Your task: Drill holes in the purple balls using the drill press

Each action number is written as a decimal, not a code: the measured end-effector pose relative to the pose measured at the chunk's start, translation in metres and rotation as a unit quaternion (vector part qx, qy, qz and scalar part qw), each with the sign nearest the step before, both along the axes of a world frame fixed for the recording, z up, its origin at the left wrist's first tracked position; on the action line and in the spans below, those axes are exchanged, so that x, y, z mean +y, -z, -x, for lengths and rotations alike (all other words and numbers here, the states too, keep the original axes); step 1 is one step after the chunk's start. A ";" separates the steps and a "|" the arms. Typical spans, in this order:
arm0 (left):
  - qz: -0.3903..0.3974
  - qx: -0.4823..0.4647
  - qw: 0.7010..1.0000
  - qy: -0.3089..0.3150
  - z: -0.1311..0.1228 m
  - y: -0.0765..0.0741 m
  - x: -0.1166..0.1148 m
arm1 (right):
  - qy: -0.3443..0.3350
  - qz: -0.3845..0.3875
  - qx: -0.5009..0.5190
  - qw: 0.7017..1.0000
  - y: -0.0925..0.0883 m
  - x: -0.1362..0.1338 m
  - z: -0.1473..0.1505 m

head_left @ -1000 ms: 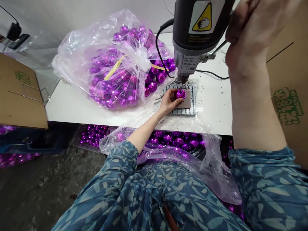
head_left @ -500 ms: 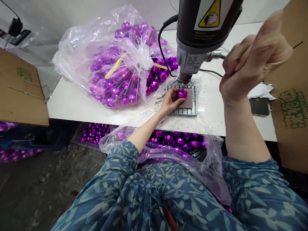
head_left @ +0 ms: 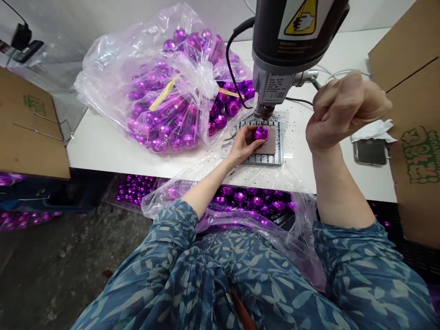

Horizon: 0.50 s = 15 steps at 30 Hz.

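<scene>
Under the drill press [head_left: 285,55], a shiny purple ball [head_left: 260,134] sits on a flat brown pad [head_left: 271,145] on the slotted metal base [head_left: 280,158]. My left hand [head_left: 243,145] pinches the ball from its left side, thumb in front and fingers behind. The drill's tip is just above the ball; whether they touch is too small to tell. My right hand [head_left: 345,110] is closed, raised to the right of the drill at its side lever [head_left: 312,78]. Its fingers hide most of what they grip.
A clear bag [head_left: 113,78] of purple balls lies left of the drill. More balls [head_left: 240,197] fill an open bag below the table edge. A phone [head_left: 370,152] and white tissue [head_left: 373,130] lie at right. Cardboard boxes [head_left: 30,133] [head_left: 417,110] flank the table.
My right hand has moved down and slightly left, and more of the phone and right box shows. My left hand and the ball have stayed in place.
</scene>
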<state>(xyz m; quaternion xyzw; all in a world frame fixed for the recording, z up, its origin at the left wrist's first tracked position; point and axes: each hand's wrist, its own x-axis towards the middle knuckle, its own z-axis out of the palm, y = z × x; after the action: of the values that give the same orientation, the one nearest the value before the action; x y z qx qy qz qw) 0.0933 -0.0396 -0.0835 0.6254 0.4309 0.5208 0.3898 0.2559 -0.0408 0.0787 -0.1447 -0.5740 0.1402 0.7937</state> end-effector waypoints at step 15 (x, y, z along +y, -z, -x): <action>-0.024 0.000 1.000 0.001 -0.002 0.002 0.000 | 0.056 0.019 -0.047 0.997 0.012 0.009 -0.006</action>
<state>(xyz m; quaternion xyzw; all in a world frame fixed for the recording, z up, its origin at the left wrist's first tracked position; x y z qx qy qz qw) 0.0954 -0.0394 -0.0850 0.6352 0.4175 0.5306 0.3752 0.2624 -0.0323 0.0667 -0.1976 -0.5990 0.0996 0.7696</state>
